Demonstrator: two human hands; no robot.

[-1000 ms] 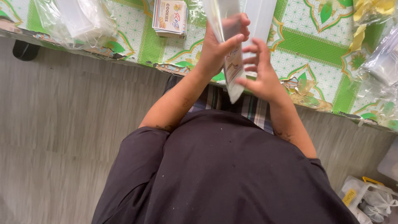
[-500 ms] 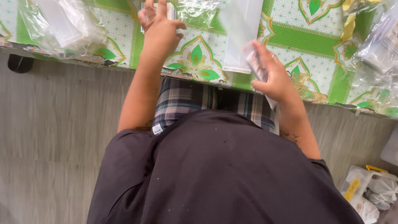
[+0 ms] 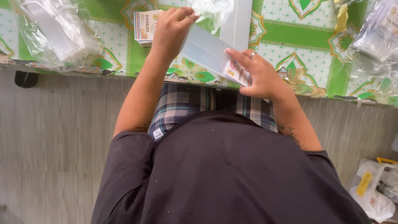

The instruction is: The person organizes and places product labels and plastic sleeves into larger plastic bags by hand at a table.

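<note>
Stretched between left hand (image 3: 172, 29) and right hand (image 3: 259, 76), over near table edge (image 3: 124, 74): clear flat sleeve (image 3: 207, 52), left fingers pinching far end taut, right fingers pressing printed card (image 3: 238, 74) in near end. Far left, small stack of printed cards (image 3: 144, 27). Crumpled clear bags (image 3: 54, 33) at left.

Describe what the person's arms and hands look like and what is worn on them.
Both forearms are bare below short dark sleeves. The left hand shows no jewellery. The right hand has a silver ring on one of its fingers, and the right forearm bears a dark tattoo.
</note>
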